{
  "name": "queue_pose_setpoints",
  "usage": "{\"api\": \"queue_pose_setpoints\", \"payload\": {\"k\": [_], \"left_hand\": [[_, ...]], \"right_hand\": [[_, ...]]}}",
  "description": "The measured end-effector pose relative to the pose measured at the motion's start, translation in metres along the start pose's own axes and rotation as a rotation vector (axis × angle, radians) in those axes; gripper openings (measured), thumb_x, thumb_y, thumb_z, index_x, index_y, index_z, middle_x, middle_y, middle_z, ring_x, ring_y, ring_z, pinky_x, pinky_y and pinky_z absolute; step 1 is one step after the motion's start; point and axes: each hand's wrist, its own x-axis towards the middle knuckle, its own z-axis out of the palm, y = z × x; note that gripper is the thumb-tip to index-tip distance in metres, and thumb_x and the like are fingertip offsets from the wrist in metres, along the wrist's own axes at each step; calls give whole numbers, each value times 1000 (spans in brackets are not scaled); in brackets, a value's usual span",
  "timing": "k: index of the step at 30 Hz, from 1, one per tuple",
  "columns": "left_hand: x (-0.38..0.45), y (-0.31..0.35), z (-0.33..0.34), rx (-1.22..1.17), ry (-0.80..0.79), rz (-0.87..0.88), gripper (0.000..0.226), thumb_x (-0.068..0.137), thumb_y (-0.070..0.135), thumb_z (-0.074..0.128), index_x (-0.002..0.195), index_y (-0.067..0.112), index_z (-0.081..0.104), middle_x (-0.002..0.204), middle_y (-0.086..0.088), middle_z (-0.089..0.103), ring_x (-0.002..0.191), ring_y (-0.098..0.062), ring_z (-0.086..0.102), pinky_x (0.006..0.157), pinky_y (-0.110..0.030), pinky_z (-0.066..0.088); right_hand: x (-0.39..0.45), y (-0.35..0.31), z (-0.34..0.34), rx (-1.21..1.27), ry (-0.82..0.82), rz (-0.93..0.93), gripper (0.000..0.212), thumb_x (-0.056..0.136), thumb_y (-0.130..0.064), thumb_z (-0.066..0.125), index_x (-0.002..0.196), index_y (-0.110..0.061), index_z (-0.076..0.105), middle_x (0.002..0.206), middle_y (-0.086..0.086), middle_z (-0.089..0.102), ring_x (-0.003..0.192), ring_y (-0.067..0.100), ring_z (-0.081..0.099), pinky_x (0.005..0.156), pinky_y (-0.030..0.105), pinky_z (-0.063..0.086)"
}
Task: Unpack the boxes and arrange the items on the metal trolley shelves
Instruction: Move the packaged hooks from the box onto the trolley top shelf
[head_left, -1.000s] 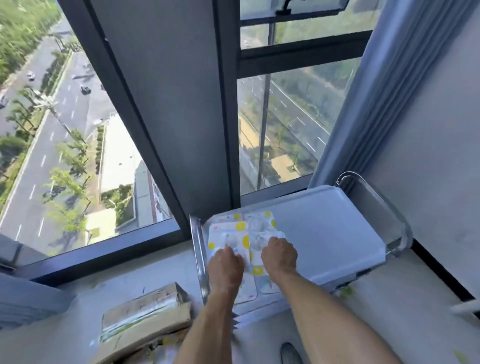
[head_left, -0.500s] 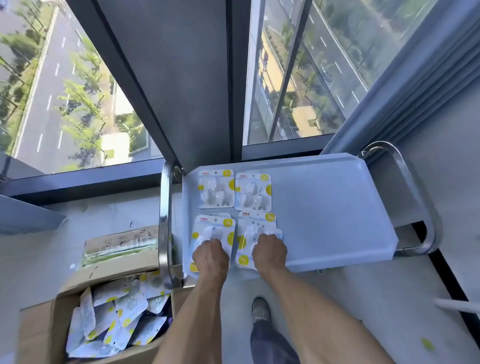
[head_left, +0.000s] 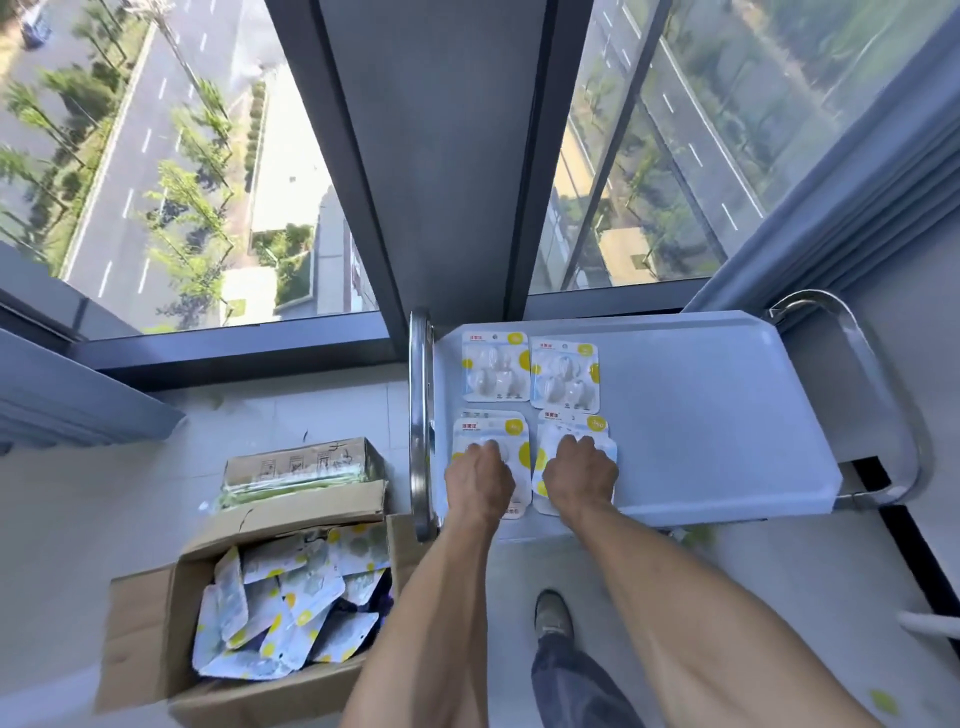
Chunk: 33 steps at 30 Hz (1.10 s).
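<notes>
The metal trolley's white top shelf (head_left: 701, 415) stands against the window. Two hook packs, white cards with yellow dots, lie flat side by side at its far left: one (head_left: 495, 366) and another (head_left: 564, 376). Nearer me lie two small stacks of the same packs. My left hand (head_left: 480, 478) is on the left stack (head_left: 491, 428) with its fingers curled down over it. My right hand (head_left: 579, 470) holds the right stack (head_left: 597, 426) the same way. The lower shelves are hidden.
An open cardboard box (head_left: 150, 623) on the floor at my left holds several more hook packs (head_left: 291, 608). A second box (head_left: 301, 460) stands behind it. The trolley's steel handles (head_left: 421, 415) rise at both ends. My shoe (head_left: 553, 616) is below the shelf edge.
My view has tipped downward, bringing the open box into sight. Both hands drew two stacks toward the near edge, leaving two packs at the far side. The hands have hardly moved since.
</notes>
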Motion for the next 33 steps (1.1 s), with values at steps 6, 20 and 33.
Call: {"api": "queue_pose_setpoints", "payload": {"k": [6,20,33], "left_hand": [[-24,-58,-68,-79,174,108,15,90,9,42,95,9,56,96,-13,62,90,-38,61,67,-38,37],[-102,-317,-93,-121,-22,-373,3,94,14,50,91,13,50,94,-9,59,83,-28,55,70,-34,41],[-65,-449,60,-34,-211,-468,24,90,11,45,111,8,55,108,-13,60,97,-31,60,71,-35,41]], "right_hand": [[-63,-78,-26,222,124,79,29,96,-16,42,123,-10,51,119,12,59,108,32,61,81,35,47],[-192,-282,61,296,231,-218,17,90,-5,45,96,-12,59,96,8,59,90,28,56,68,32,39],[-136,-320,234,102,-204,-111,22,92,-9,45,108,-8,60,110,12,61,103,30,59,80,33,45]]}}
